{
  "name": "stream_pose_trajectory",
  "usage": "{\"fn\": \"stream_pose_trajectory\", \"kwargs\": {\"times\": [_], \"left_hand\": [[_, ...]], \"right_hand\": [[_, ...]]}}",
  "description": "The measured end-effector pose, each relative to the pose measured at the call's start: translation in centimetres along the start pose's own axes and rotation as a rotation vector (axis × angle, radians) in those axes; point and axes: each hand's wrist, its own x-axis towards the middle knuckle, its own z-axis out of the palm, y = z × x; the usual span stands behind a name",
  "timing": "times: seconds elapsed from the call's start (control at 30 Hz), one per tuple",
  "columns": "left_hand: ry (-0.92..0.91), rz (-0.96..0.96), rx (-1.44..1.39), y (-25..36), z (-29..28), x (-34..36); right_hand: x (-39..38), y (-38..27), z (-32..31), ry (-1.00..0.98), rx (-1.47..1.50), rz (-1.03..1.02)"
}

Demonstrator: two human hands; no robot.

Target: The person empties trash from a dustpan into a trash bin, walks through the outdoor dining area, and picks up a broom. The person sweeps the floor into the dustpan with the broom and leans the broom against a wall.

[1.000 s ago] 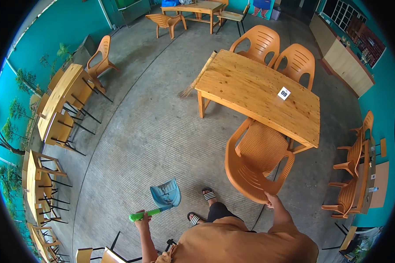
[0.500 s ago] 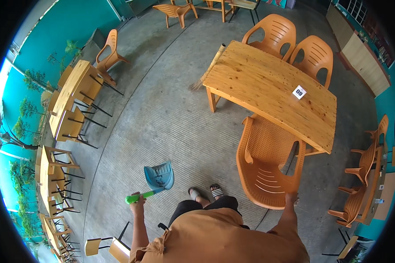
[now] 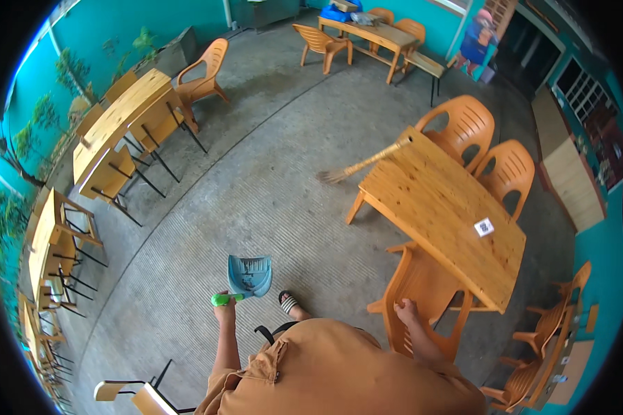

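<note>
My left hand [image 3: 225, 314] is closed round the green handle of a blue dustpan [image 3: 250, 276], which hangs low over the floor with dark bits of debris in its pan. My right hand [image 3: 408, 312] has its fingers curled at the edge of an orange plastic armchair [image 3: 426, 273], whose legs show on its left side. That chair stands against the near side of a wooden table [image 3: 443, 214]. A straw broom [image 3: 363, 164] leans on the table's far left corner, its bristles on the floor.
Two more orange chairs [image 3: 509, 173] stand along the table's far side, and a small white number card [image 3: 484, 227] lies on top. Wooden tables and chairs [image 3: 121, 128] line the left wall. Another table [image 3: 374, 31] stands at the back; orange chairs [image 3: 533, 370] stand at right.
My view has shifted forward and turned. My right hand has moved to another part of the chair, which now sits at a different angle. The dustpan stays in my left hand.
</note>
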Motion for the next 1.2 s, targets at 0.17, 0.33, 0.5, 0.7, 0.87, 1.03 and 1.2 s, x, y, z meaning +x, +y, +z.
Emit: {"fn": "stream_pose_trajectory", "kwargs": {"times": [0.17, 0.33, 0.5, 0.7, 0.87, 1.03, 1.2], "left_hand": [[0.056, -0.039, 0.066, -1.3, -0.6, 3.9], [0.118, -0.091, 0.069, 1.5, -0.8, 5.7], [0.262, -0.176, 0.133, 4.7, -0.6, 7.3], [0.441, -0.155, 0.122, 5.2, 0.9, 9.7], [0.673, -0.164, 0.005, 6.5, 1.8, 9.9], [0.761, -0.163, -0.099, 9.5, 0.5, 10.3], [0.862, -0.22, -0.096, 9.5, -0.7, 10.4]], "right_hand": [[10.3, -13.8, -6.1, 0.07, -0.132, -0.276], [18.7, -28.1, -12.3, 0.146, -0.277, -0.48], [28.8, -39.2, -17.4, 0.294, -0.583, -0.553], [40.7, -45.5, -23.1, 0.139, -1.008, -0.339], [49.2, -45.8, -22.7, -0.154, -1.244, -0.222], [56.5, -41.7, -21.3, -0.199, -1.257, -0.283], [55.2, -45.1, -19.2, -0.567, -0.65, 0.175]]}}
